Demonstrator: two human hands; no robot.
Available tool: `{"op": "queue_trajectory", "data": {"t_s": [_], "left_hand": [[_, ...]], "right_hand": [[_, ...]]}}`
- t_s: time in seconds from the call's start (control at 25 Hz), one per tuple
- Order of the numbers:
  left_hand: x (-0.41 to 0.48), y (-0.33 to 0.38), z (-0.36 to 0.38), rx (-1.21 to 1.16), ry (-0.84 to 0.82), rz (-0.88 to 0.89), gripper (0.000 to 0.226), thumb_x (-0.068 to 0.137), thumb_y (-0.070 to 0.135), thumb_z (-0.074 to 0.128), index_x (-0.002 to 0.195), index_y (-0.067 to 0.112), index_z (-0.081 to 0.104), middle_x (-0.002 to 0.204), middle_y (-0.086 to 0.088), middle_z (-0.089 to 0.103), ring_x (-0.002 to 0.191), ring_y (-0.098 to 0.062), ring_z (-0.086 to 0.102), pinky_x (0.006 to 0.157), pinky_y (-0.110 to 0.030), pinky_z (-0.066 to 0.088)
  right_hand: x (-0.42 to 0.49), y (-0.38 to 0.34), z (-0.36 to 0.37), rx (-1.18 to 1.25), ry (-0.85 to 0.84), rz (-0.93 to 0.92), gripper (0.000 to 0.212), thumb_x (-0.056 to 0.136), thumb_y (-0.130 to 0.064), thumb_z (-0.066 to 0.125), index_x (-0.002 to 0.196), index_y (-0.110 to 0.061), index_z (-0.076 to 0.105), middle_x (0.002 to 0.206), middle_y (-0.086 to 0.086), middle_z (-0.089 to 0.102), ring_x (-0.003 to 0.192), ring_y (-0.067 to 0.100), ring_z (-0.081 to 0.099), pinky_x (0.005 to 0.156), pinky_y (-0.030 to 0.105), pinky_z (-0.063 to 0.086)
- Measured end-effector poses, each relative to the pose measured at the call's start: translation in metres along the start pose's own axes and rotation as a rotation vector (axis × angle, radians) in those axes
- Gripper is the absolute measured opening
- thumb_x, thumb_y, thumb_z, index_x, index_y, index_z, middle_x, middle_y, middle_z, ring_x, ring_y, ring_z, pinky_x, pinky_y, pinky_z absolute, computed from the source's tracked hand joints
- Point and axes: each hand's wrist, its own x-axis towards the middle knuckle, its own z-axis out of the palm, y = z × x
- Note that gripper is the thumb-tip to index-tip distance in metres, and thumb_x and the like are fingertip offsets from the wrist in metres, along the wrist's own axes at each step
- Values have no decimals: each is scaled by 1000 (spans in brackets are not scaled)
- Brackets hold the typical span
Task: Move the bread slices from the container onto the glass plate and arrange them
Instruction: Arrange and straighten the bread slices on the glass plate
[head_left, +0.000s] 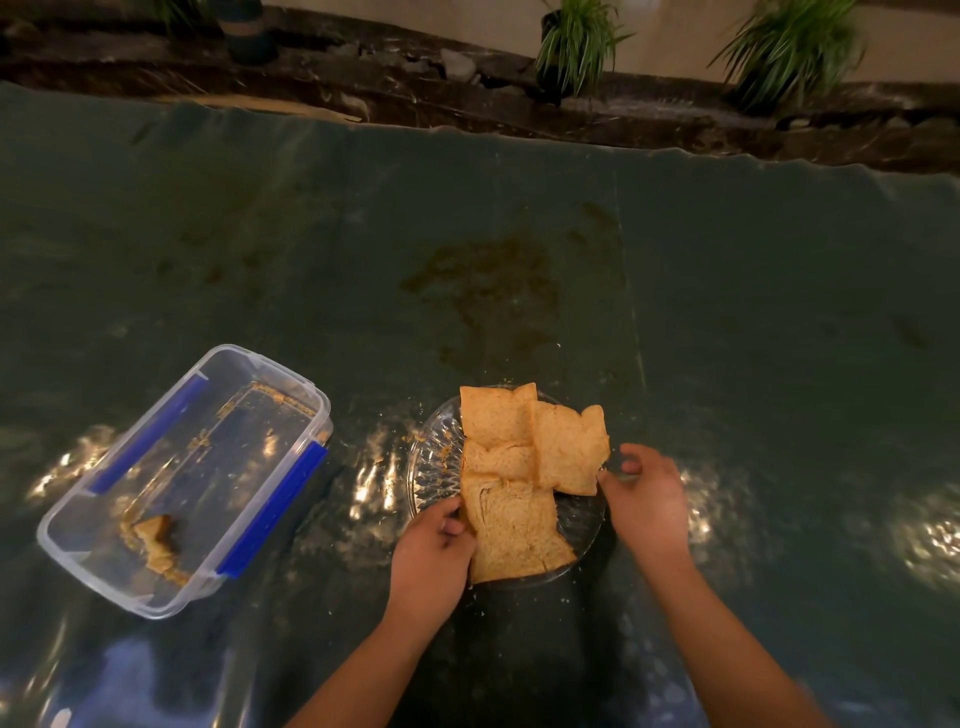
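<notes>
- The bread slices (511, 467), soft and ragged-edged, lie overlapped on the glass plate (434, 457) between my hands.
- I judge the nearest slice, overhanging the rim, could tear or slide off under my left hand (434, 551), which pinches its edge.
- My right hand (647, 499) hovers loosely open beside the right-hand slice.
- Well left of my left hand, the clear plastic container (182, 478) holds only a scrap and crumbs.

Open tabletop (519, 234) btwn container (183, 480) & glass plate (434, 457); wide clear room beyond & right of plate.

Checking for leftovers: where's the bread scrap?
Head view, lower left: the bread scrap lies inside the clear container, at its near end, left of the glass plate.
</notes>
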Motion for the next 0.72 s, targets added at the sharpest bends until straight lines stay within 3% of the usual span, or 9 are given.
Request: {"op": "queue_trajectory", "data": {"t_s": [0.12,0.24,0.36,0.48,0.6,0.72], "left_hand": [[-1,-2,0,-4,17,-3,38,89,11,58,124,25,61,94,0,65,86,-19,65,81,-44,56],[-1,-3,0,10,19,15,34,88,11,60,115,33,62,94,2,63,86,-15,64,82,-45,56],[1,-3,1,2,0,31,34,88,11,60,108,39,61,94,1,65,84,-17,66,80,-45,57],[4,-9,2,4,6,22,36,88,9,59,122,21,63,101,-2,64,91,-17,65,85,-45,56],[4,-12,3,11,3,29,39,87,9,57,124,20,64,103,-2,65,92,-17,65,86,-44,55],[2,-10,2,3,-3,62,34,86,11,58,101,39,68,95,-1,68,85,-16,66,78,-44,57]], "right_hand": [[-24,3,-6,97,8,-37,24,81,-15,71,105,-17,67,83,-6,66,75,9,63,63,24,45],[-49,4,1,36,-104,-96,12,83,-21,70,95,-23,70,80,-16,64,72,-4,59,61,13,40],[-59,4,10,-122,-251,-182,15,85,-34,66,91,-20,67,82,-9,58,73,4,55,64,22,42],[-63,2,19,-298,-376,-240,28,86,-46,59,94,-19,63,84,-7,52,79,11,53,66,27,41],[-62,-4,22,-289,-379,-165,35,83,-50,62,100,-20,63,87,-7,58,81,11,55,66,28,41],[-60,-10,21,-68,-396,29,31,76,-45,70,97,-24,63,90,-7,67,84,13,63,69,32,50]]}}
